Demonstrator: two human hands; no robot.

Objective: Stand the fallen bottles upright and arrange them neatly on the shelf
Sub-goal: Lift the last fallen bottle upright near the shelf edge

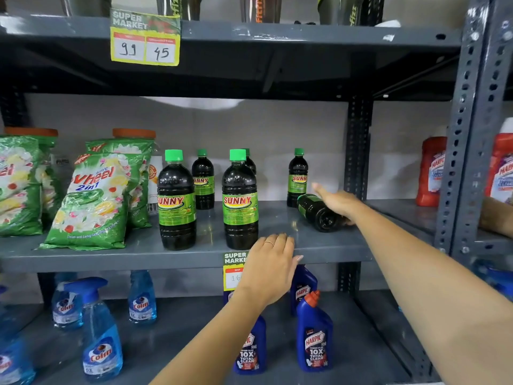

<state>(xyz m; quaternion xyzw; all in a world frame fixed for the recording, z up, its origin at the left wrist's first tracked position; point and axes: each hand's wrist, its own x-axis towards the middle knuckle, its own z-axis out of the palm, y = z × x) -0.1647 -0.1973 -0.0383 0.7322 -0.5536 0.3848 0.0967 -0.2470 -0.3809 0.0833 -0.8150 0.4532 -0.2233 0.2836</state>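
Head view, and here's the picture: one fallen bottle point(319, 211) lies on its side at the right end of the middle shelf point(319, 245), just in front of a small upright bottle point(297, 176). Its round base points near and right, towards us, and its neck runs away far and left, so the long axis sits on a diagonal across the shelf. The right hand point(337, 201) is laid over the top of it, fingers stretched out flat and pointing far-left along the body, touching but not visibly wrapped round; whether the thumb is underneath, can't tell. That's clearly the nearer hand. The left hand point(273, 266) rests on the shelf's front lip, fingers loosely bent over the edge, holding nothing, just right of the tall front bottle point(240, 201). Another tall one point(176, 201) stands further left, smaller ones behind. By my reckoning the fingers need to curl round the body, then swing the neck up.
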